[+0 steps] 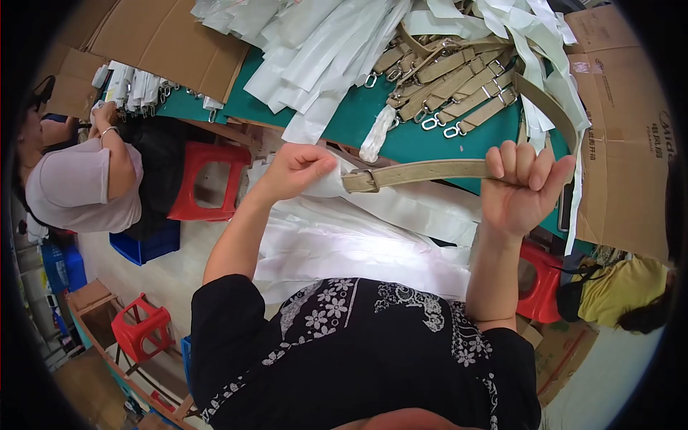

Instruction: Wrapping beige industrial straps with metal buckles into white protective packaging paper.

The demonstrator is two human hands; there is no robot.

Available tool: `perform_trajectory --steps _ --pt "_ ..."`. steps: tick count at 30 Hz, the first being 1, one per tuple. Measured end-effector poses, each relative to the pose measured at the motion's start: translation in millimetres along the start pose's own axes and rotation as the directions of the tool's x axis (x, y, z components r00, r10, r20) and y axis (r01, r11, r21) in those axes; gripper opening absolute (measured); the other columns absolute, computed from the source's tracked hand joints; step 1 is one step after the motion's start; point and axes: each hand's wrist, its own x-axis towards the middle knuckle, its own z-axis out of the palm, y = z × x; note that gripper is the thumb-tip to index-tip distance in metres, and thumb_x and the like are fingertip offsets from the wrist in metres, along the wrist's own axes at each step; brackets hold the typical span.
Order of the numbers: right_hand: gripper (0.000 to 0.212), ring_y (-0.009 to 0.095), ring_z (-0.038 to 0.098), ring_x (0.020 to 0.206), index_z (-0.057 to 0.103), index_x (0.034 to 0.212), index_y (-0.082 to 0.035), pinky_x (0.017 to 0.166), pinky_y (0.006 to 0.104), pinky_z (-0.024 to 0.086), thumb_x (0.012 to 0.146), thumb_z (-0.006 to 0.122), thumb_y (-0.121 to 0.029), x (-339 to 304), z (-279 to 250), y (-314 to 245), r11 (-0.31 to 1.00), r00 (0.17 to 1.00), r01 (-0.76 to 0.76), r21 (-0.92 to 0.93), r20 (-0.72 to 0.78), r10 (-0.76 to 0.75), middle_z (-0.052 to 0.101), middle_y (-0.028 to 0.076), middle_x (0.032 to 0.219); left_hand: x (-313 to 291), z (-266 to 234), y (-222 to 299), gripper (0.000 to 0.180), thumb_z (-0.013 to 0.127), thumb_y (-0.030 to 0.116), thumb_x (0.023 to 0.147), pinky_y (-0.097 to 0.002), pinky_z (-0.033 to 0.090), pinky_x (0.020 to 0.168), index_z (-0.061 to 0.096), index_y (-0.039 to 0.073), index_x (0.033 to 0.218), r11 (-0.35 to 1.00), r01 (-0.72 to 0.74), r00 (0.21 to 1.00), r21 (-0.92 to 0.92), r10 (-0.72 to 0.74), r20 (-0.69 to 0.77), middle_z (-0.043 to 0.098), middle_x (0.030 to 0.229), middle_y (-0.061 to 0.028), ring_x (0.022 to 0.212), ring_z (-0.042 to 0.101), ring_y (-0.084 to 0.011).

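Observation:
A tan strap with a metal buckle near its left end is stretched across in front of me. My left hand is closed on a white wrapping sleeve next to the buckle; whether the strap's end lies inside it I cannot tell. My right hand has its fingers curled round the strap, which loops up beyond it over the table. Long white wrapping strips lie across my lap.
On the green table lie a pile of tan straps with metal clasps and a heap of white sleeves. Cardboard boxes flank it. Co-workers sit at left and right. Red stools stand nearby.

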Motion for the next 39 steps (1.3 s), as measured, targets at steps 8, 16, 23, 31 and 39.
perform_trajectory --steps 8,16,23,31,39 --pt "0.051 0.012 0.019 0.051 0.031 0.052 -0.012 0.053 0.0259 0.024 0.092 0.038 -0.042 -4.7 4.5 29.0 0.934 0.992 -0.031 0.355 -0.101 0.072 0.020 -0.003 0.052 -2.8 -1.5 7.3 0.017 0.055 0.012 0.086 -0.0202 0.040 0.060 0.062 -0.002 0.083 0.990 -0.038 0.993 0.136 0.053 -0.105 0.060 0.071 -0.0020 0.065 0.049 -0.0061" --pt "0.050 0.011 0.020 0.051 0.031 0.058 -0.011 0.055 0.0267 0.026 0.094 0.028 -0.046 -15.1 4.5 66.7 0.997 0.985 -0.048 -0.059 -0.171 0.037 0.020 -0.003 0.053 -0.8 17.2 3.4 0.021 0.053 0.016 0.088 -0.0211 0.042 0.063 0.062 -0.002 0.082 0.988 -0.017 0.995 0.152 0.032 -0.098 0.062 0.072 -0.0028 0.067 0.054 -0.0075" --pt "0.049 0.011 0.021 0.050 0.032 0.059 -0.011 0.053 0.0263 0.026 0.094 0.027 -0.045 -17.6 7.7 66.1 0.982 0.992 0.016 -0.189 -0.117 -0.039 0.022 -0.002 0.052 3.4 38.7 -0.1 0.022 0.055 0.016 0.088 -0.0212 0.036 0.051 0.059 -0.002 0.076 0.951 -0.069 0.975 0.301 0.127 -0.180 0.052 0.062 0.0016 0.057 0.043 -0.0059" --pt "0.041 0.022 0.054 0.086 0.051 0.103 -0.011 0.084 0.0413 0.040 0.089 0.039 -0.048 -41.5 -23.0 121.0 0.859 0.970 -0.242 -0.451 -0.130 0.205 0.054 0.008 0.096 4.1 53.9 -3.6 0.014 0.055 0.010 0.086 -0.0217 0.038 0.051 0.059 -0.001 0.078 0.961 -0.176 0.920 0.212 0.237 -0.311 0.056 0.064 -0.0018 0.056 0.047 -0.0076" --pt "0.022 0.016 0.048 0.085 0.043 0.102 -0.018 0.099 0.0525 0.031 0.094 0.034 -0.036 16.7 -26.9 45.9 0.998 0.988 -0.006 0.060 -0.153 0.015 0.044 0.000 0.081 -7.6 29.5 -15.4 0.014 0.057 0.011 0.086 -0.0209 0.040 0.054 0.059 -0.002 0.081 0.918 -0.092 0.827 0.385 0.285 -0.484 0.057 0.066 -0.0029 0.060 0.049 -0.0068"
